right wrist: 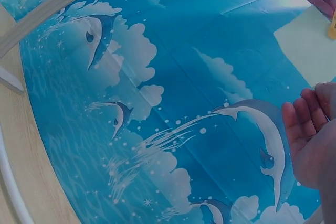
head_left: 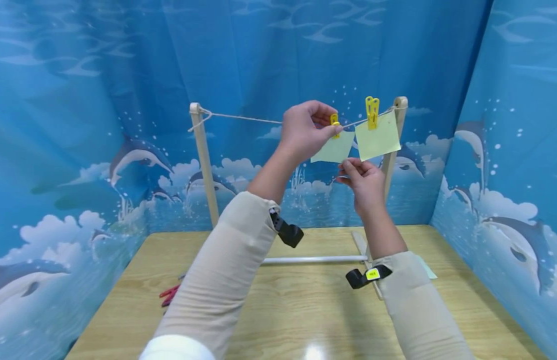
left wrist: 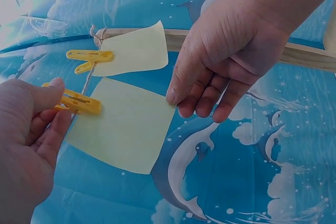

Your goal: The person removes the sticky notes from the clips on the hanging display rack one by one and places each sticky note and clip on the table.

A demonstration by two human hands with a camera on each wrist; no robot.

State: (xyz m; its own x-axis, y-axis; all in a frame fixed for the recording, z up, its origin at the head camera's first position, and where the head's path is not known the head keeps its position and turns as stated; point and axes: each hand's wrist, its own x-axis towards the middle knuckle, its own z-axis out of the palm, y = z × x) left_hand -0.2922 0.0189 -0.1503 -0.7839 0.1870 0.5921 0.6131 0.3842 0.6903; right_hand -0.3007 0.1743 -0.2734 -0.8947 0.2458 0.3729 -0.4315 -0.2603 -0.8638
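Note:
My left hand (head_left: 303, 129) pinches a yellow clothespin (left wrist: 86, 104) by its handles. The clothespin sits on a string (head_left: 247, 118), over the top edge of a pale yellow-green paper square (left wrist: 123, 129). Between thumb and forefinger, my right hand (head_left: 367, 185) holds the lower right corner of that paper. Just to the right hangs a second paper square (head_left: 381, 140), held on the string by another yellow clothespin (head_left: 372, 112). In the right wrist view, only part of the nearer paper (right wrist: 310, 45) shows, above the right hand (right wrist: 315, 135).
Wooden posts (head_left: 205, 170) carry the string at both ends. A white rod (head_left: 314, 259) runs low across the wooden table (head_left: 301, 310). Red clothespins (head_left: 169, 294) lie left of the left sleeve; a pale green paper (head_left: 427, 268) lies partly behind the right sleeve.

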